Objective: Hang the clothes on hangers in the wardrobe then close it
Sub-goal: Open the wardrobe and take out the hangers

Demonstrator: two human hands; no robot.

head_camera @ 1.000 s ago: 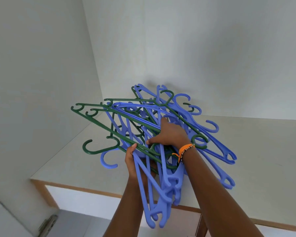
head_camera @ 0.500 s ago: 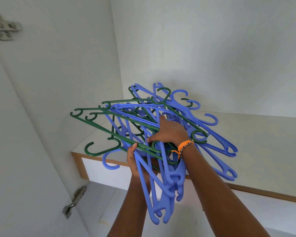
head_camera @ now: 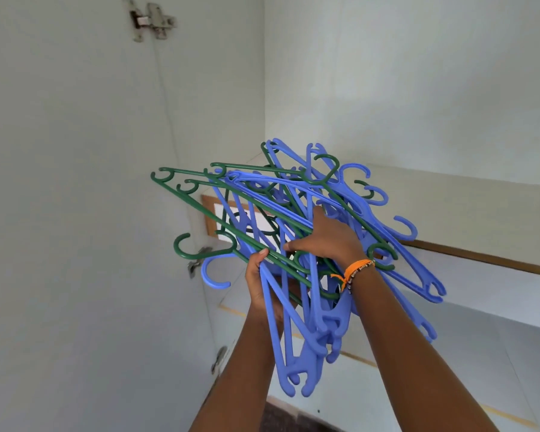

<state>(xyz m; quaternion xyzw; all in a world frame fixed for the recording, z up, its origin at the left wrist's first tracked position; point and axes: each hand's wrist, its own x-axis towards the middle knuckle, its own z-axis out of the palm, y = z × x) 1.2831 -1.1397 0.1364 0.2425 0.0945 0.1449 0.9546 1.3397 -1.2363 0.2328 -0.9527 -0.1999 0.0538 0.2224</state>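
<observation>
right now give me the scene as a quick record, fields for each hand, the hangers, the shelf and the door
left hand: grips the bundle from below
right hand: grips it from above; orange wristband on the wrist
hangers: tangled blue and green plastic bundle, carried clear of the shelf
shelf: upper wardrobe shelf, wood-coloured front edge, behind the bundle
door: white, open, at left; hinge near the top
clothes: none in view

Bare forearms, orange wristband (head_camera: 357,268)
</observation>
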